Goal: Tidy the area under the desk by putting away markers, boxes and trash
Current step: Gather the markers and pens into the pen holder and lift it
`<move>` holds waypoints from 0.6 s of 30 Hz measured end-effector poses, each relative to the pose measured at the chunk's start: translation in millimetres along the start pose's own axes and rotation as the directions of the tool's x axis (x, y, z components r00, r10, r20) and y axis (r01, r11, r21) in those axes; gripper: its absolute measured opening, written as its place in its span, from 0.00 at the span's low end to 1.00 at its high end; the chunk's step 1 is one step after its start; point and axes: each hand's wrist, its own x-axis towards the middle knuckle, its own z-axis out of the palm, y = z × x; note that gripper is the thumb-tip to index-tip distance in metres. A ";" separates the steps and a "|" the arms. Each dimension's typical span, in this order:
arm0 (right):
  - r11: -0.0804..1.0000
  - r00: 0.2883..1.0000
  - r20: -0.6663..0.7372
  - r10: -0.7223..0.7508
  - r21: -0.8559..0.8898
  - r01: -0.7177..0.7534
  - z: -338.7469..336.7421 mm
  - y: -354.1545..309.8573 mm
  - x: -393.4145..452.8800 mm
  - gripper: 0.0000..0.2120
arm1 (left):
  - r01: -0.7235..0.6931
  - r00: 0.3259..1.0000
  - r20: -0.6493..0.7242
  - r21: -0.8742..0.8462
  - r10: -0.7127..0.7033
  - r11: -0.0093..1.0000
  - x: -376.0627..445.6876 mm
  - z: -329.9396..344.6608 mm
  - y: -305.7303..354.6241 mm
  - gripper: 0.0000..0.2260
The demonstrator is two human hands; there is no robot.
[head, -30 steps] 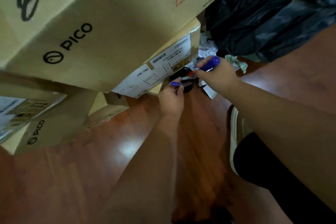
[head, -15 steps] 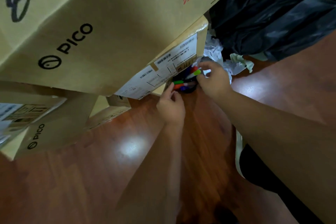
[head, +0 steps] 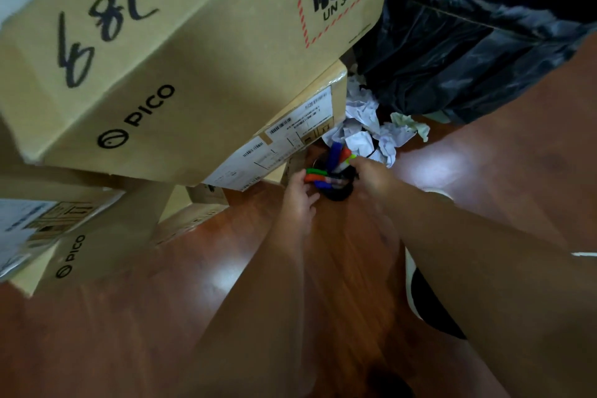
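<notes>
Since a second ago the blue marker has been dropped among the markers (head: 326, 168) in the black cup (head: 337, 194), far centre, touched by loosely curled left hand (head: 298, 194) and right hand (head: 371, 176), so steady it gently.

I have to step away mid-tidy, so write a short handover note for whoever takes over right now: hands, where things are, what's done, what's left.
Left hand: at the black holder's left edge, touching the green and orange markers; a grip cannot be told.
Right hand: at the holder's right side, fingers among the markers; grip unclear.
Markers: blue, orange, green ones bunched in the holder on the wood floor, beside the stacked PICO boxes.
Done: the markers in view are gathered in the holder.
Left: crumpled paper lies on the floor by the black trash bag; boxes not yet put away.
</notes>
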 end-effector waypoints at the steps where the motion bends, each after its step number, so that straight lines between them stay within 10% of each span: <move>1: 0.999 1.000 -0.005 0.027 -0.024 -0.027 -4.9 6.6 -6.6 0.11 | 0.025 1.000 0.004 0.027 -0.026 0.999 -9.2 -1.6 -3.3 0.23; 8: 0.994 0.994 -0.075 0.082 -0.064 -0.087 -7.6 19.5 -99.8 0.17 | 0.042 0.998 -0.040 -0.034 -0.044 0.999 -68.4 -20.5 -21.9 0.20; 18: 0.964 0.969 0.071 -0.237 -0.109 0.243 13.0 -50.9 -273.1 0.04 | -0.307 0.952 0.030 0.145 0.306 0.941 -216.2 -73.9 34.1 0.18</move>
